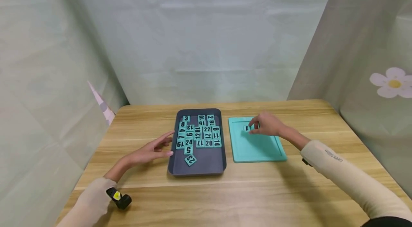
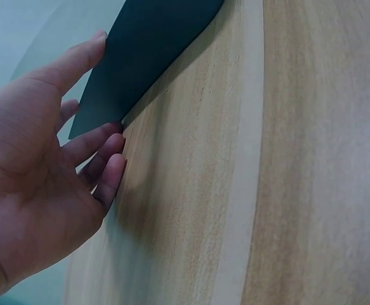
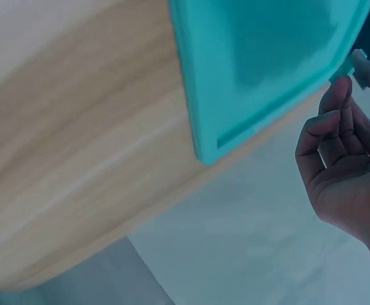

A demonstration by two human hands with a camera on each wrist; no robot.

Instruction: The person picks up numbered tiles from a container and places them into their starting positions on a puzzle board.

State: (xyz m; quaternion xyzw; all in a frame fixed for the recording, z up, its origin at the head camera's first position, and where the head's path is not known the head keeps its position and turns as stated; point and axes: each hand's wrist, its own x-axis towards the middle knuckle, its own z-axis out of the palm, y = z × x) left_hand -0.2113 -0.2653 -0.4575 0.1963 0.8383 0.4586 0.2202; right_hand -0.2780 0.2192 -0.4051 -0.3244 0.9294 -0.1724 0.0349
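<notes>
My right hand [image 1: 268, 124] pinches a small turquoise number tile [image 1: 246, 128] marked 1 between thumb and fingertips. It holds the tile over the upper left part of a turquoise framed board [image 1: 262, 150]; the right wrist view shows the tile [image 3: 344, 70] edge-on. At the left side of a dark grey tray [image 1: 209, 168], my left hand [image 1: 149, 152] has its fingers loosely extended, thumb and fingertips right at the rim. Inside the tray lie many number tiles in uneven columns. A tile marked 23 [image 1: 190, 159] lies tilted at the lower end, below the tile marked 5 [image 1: 188, 150].
Tray and board stand side by side on a wooden table [image 1: 251, 195], a narrow strip of wood between them. Pale cloth [image 1: 206, 41] hangs behind the table's back edge and along both sides, with a printed flower [image 1: 394, 83] at the right.
</notes>
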